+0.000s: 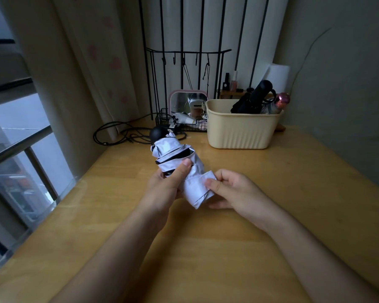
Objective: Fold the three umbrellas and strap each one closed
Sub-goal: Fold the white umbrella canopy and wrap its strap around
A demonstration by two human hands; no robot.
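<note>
A white folding umbrella [175, 154] with black lining and a round black handle knob [158, 133] is held above the wooden table, its canopy loosely rolled. My left hand [166, 184] grips its middle from the left, thumb on top. My right hand [232, 191] pinches a white flap of the canopy at its near end. A black umbrella [253, 98] and a grey one with a pink knob [278, 103] stand in the cream basket [239, 132] at the back right.
A pink-framed mirror [187, 101], a black wire basket [179, 124] and a black hook rack [184, 68] stand behind the umbrella. Black cables [118, 134] lie at the back left. Curtain and window run along the table's left edge; a wall bounds the right.
</note>
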